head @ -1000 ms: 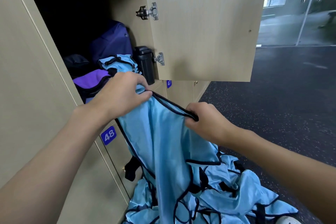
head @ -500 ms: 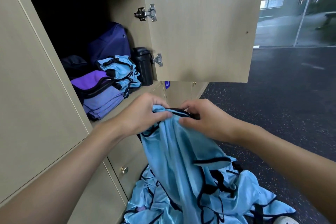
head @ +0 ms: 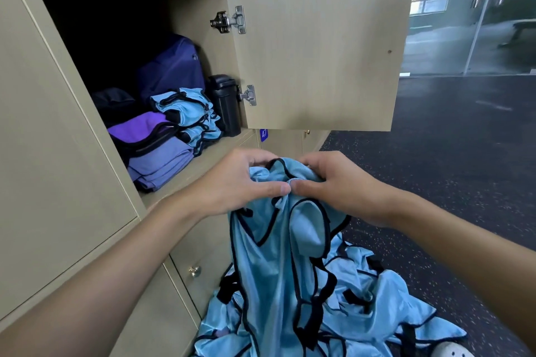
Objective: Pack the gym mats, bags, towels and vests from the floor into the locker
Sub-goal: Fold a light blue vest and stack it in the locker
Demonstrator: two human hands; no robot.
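My left hand (head: pixel 240 182) and right hand (head: pixel 336 182) are both curled tight on the bunched top of the blue vest (head: pixel 278 264), with the locker (head: pixel 200 165) at 10 o'clock (looks light, floppy, slippery, so I'd grab the black trim).

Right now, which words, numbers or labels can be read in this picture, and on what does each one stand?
"47": white digits on a small blue tag, on the locker front just below the open door.
A small pale mark on the purple bag inside the locker: too small to read.
On the blue vest, held by the left hand and the right hand: no print shows.
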